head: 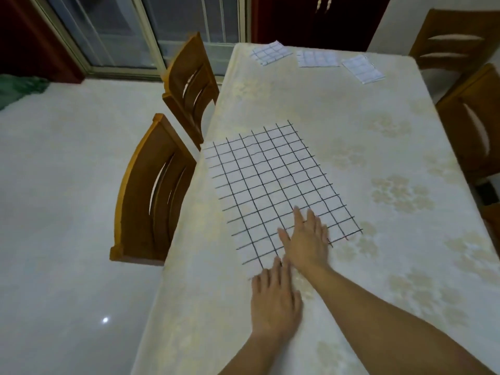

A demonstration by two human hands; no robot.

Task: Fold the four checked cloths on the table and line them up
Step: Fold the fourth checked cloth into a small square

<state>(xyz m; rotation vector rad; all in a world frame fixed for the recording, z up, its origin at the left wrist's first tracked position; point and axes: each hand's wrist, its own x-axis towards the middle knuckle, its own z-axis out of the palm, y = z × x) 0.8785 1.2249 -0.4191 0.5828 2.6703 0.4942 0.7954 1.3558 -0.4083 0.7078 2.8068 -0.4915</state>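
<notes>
The right hand (307, 239) lies palm down on the spread checked cloth (270, 185), fingers straight and close together, thumb angled out to its left. Its wrist crosses the cloth's near edge. The left hand (274, 301) sits just behind and to the left of it, also flat with straight fingers, its palm on the bare tabletop (392, 266) and its fingertips reaching the cloth's near corner. Neither hand pinches or lifts anything.

The cloth lies unfolded in a single layer, turned at a slant. Its near edge runs from the left hand's fingertips, under the right hand, and out to a corner on that hand's right. Ahead of both hands the cloth stretches away to a far corner, and its left corner meets the tabletop's left edge.

To the right of the right hand there is a broad stretch of uncovered tabletop, and more of it beyond the cloth's far corner. Well ahead of the hands, along the far end, three folded cloths lie in a rough row, each a little askew — one (270, 53), a second (318, 59) and a third (362, 67).

Left of the left hand the tabletop's edge drops off close by, with two wooden chairs (151, 196) tucked against it. Two more chairs (470, 125) stand along the right side.
</notes>
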